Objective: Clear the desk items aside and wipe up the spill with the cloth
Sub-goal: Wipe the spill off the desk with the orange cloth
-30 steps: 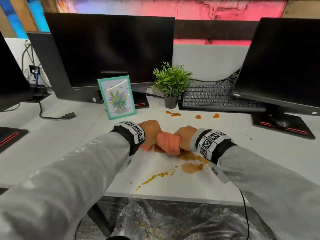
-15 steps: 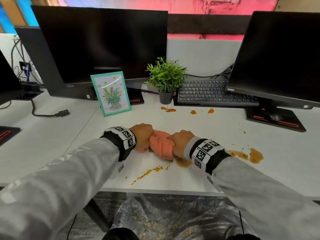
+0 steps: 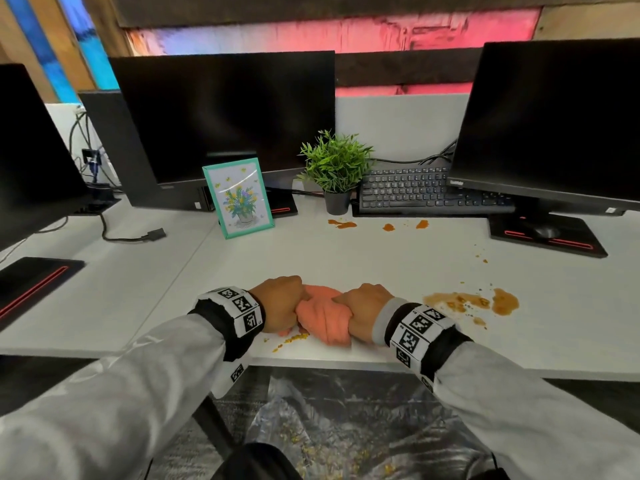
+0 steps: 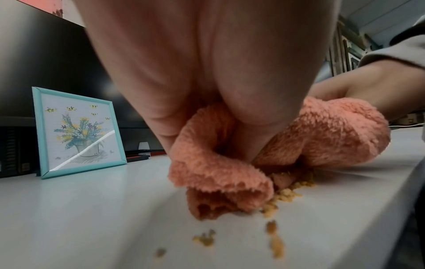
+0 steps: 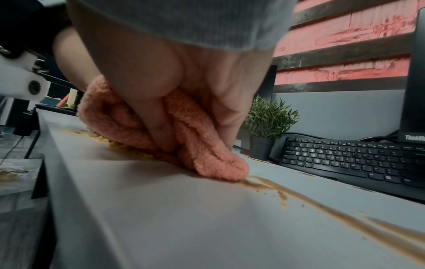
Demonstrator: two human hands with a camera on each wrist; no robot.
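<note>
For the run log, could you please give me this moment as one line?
stage: wiping | left hand, right hand: both grip cloth on desk | spill: remains rightward

A white desk (image 3: 346, 258) stands against a grey partition panel (image 3: 398, 129). Behind the panel rises a wall of rough planks (image 3: 346, 36) painted pink, blue and dark brown. Below the desk's front edge lies grey floor (image 3: 363, 393) under crinkled clear plastic sheeting (image 3: 311, 427).
</note>
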